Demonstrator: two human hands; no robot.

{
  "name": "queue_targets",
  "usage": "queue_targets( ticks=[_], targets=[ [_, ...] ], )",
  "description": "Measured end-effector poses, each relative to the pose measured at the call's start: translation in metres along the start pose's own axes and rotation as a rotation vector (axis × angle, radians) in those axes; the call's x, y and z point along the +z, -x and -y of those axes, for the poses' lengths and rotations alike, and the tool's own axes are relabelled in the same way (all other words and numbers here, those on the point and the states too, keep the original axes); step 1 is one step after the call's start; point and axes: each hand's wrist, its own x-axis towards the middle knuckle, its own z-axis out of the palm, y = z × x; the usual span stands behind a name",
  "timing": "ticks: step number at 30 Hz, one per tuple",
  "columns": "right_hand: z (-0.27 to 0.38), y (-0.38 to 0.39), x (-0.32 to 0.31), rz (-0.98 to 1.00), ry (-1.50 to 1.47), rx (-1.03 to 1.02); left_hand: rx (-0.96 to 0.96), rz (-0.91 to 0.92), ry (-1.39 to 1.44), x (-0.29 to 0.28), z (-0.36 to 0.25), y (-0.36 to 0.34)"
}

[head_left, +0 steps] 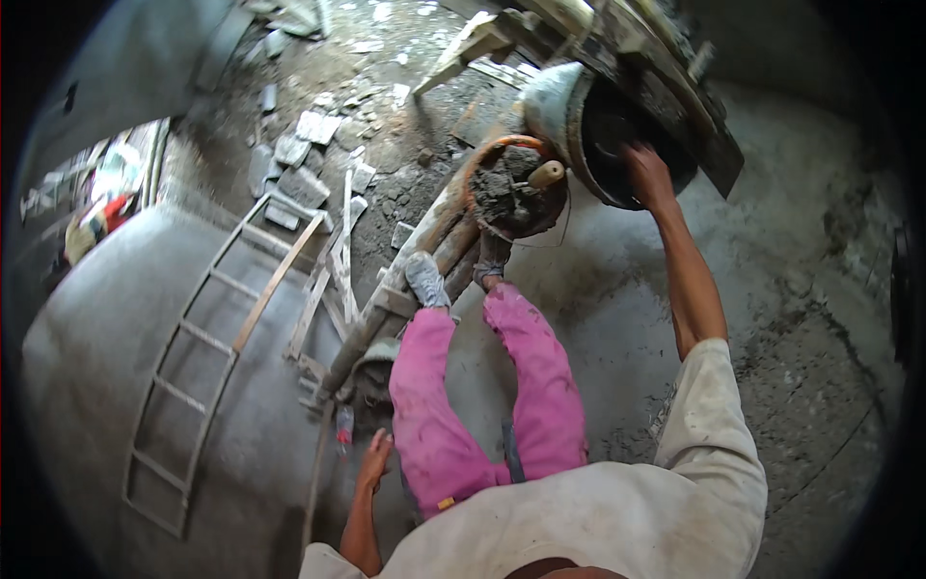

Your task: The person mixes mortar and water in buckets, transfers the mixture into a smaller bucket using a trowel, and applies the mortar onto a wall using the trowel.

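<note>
Right hand (648, 176) is in the mouth of the dark drum (600, 145), by the log platform (371, 323)'s far end, can't tell its grip; left hand (376, 459) hangs half-open, empty; probably stiff, heavy, grab the rim (576, 125)

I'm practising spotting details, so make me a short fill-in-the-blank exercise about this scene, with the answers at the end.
1. The hand at the mouth of the large dark container is the person's ____ one.
2. A wooden handle sticks out of the smaller bucket, whose rim is ____.
3. The person's trousers are ____ in colour.
4. The ladder is to the person's ____.

Missing words: right; orange; pink; left.
</note>
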Motion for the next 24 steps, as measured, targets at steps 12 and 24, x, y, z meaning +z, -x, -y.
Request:
queue_targets(
  ticks=[12, 24],
  targets=[
    [0.169, 0.085, -0.246, -0.201, 0.098, -0.311, 0.412, 0.192, 0.629, 0.028, 0.067, -0.003],
    [0.471, 0.093, -0.219, 0.417, -0.095, -1.212, 0.494, -0.230, 0.331, 0.147, 0.083, -0.005]
  ],
)
